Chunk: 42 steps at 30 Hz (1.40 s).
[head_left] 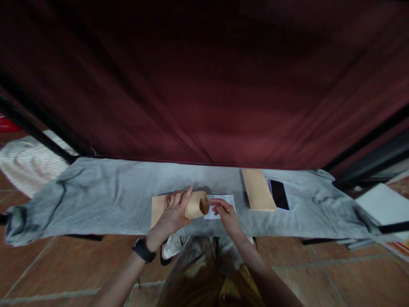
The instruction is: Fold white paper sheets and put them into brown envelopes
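Note:
My left hand (175, 213), with a dark band on its wrist, grips a brown paper bag (195, 205). The bag's rounded mouth gapes toward the right. Flat brown paper (157, 209) shows on the other side of that hand; I cannot tell whether it belongs to the same bag. Just right of the mouth is my right hand (225, 212), its fingers loosely bent and a little apart, with nothing visible in them. A white sheet of paper (229, 200) lies under and behind this hand. The inside of the bag is mostly in shadow.
Flat brown paper bags or envelopes (259, 191) lie to the right, beside a dark-screened phone (280, 195). Grey cloth (105, 196) covers the narrow bench. A dark red fabric panel (204, 106) rises behind it, between black frame bars (361, 147). Striped cloth (32, 160) hangs at the left.

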{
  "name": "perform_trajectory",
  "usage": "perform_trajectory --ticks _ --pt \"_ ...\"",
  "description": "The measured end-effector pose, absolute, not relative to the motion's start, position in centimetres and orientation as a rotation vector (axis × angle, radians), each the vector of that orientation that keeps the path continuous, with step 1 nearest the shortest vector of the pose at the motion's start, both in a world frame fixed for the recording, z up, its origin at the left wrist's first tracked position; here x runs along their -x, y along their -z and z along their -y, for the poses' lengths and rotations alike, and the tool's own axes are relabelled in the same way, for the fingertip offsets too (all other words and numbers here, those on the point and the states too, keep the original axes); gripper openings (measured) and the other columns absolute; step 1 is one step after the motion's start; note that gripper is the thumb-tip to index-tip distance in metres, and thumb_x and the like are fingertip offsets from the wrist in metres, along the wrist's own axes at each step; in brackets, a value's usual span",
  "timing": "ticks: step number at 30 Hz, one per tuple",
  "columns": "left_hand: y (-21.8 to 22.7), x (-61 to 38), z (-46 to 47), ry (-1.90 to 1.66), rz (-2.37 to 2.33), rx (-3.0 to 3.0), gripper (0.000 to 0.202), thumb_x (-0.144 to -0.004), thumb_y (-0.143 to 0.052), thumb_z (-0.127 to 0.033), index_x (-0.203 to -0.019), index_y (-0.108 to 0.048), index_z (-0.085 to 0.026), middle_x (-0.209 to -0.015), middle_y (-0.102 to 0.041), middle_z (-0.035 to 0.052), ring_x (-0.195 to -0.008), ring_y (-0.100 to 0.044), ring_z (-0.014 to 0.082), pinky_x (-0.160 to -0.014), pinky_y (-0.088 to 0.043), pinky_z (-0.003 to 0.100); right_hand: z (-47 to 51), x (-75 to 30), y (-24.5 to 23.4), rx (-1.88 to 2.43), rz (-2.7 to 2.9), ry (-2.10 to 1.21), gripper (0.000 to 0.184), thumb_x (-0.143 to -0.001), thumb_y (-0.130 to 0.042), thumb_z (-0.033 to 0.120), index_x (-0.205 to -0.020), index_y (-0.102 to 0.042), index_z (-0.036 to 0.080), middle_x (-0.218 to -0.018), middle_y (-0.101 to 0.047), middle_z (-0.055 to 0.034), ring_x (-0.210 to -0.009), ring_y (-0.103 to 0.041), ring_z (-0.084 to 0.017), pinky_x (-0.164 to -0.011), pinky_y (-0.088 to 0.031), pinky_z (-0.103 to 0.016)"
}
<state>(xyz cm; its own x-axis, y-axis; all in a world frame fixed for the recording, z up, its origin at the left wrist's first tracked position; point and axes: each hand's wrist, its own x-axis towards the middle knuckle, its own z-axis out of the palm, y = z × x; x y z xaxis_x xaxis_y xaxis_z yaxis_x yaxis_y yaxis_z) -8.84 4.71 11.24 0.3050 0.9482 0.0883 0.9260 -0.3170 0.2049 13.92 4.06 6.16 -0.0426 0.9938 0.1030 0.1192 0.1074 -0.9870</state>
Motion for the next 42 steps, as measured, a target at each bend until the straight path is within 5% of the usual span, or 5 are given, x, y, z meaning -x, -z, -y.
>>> perform_trajectory --ticks 4,13,24,33,42 --pt "-10.3 9.1 -4.5 -0.295 -1.755 -2.491 0.108 -0.069 -0.07 -0.023 -0.162 -0.016 -0.026 -0.142 -0.05 0.0124 -0.135 -0.045 0.0341 -0.12 -0.019 0.057 -4.7 -14.5 -5.6 1.438 1.584 -0.875 0.026 -0.092 -0.051 0.024 -0.105 -0.074 0.024 -0.102 -0.073 -0.0046 -0.085 -0.068 -0.018 -0.078 -0.055 -0.029" --pt "-9.4 10.8 -4.5 -0.134 -1.965 -2.385 0.103 -0.07 -0.066 -0.024 -0.161 -0.017 -0.026 -0.141 -0.051 0.0124 -0.135 -0.045 0.0333 -0.118 -0.019 0.054 -6.4 -18.0 -3.5 2.273 1.678 -0.132 0.043 -0.086 -0.073 0.03 -0.122 -0.061 0.01 -0.118 -0.067 -0.0252 -0.108 -0.065 -0.036 -0.085 -0.054 -0.043" --pt "-8.0 11.5 -4.6 -0.109 -1.933 -2.374 0.106 -0.068 -0.068 -0.025 -0.161 -0.019 -0.022 -0.146 -0.048 0.0139 -0.141 -0.039 0.0338 -0.119 -0.019 0.051 -6.1 -20.0 -3.1 1.888 1.431 -0.591 0.01 -0.081 -0.067 0.021 -0.091 -0.068 0.021 -0.095 -0.073 -0.0108 -0.092 -0.069 -0.027 -0.082 -0.054 -0.035" --pt "-8.6 10.6 -5.2 -0.183 -1.821 -2.304 0.108 -0.068 -0.07 -0.028 -0.161 -0.015 -0.022 -0.145 -0.05 0.0134 -0.14 -0.042 0.0326 -0.12 -0.021 0.051 -3.4 -21.6 -5.0 1.334 1.03 -1.072 0.04 -0.082 -0.066 0.055 -0.096 -0.073 0.018 -0.077 -0.073 -0.0027 -0.066 -0.062 -0.019 -0.059 -0.049 -0.028" --pt "-9.0 9.4 -4.9 -0.318 -1.688 -2.375 0.113 -0.066 -0.071 -0.023 -0.162 -0.012 -0.027 -0.144 -0.051 0.0122 -0.139 -0.044 0.034 -0.12 -0.022 0.052 -3.2 -21.5 -7.3 1.358 1.36 -0.98 0.027 -0.082 -0.056 0.023 -0.093 -0.08 0.026 -0.096 -0.08 -0.0022 -0.088 -0.072 -0.023 -0.079 -0.056 -0.034"
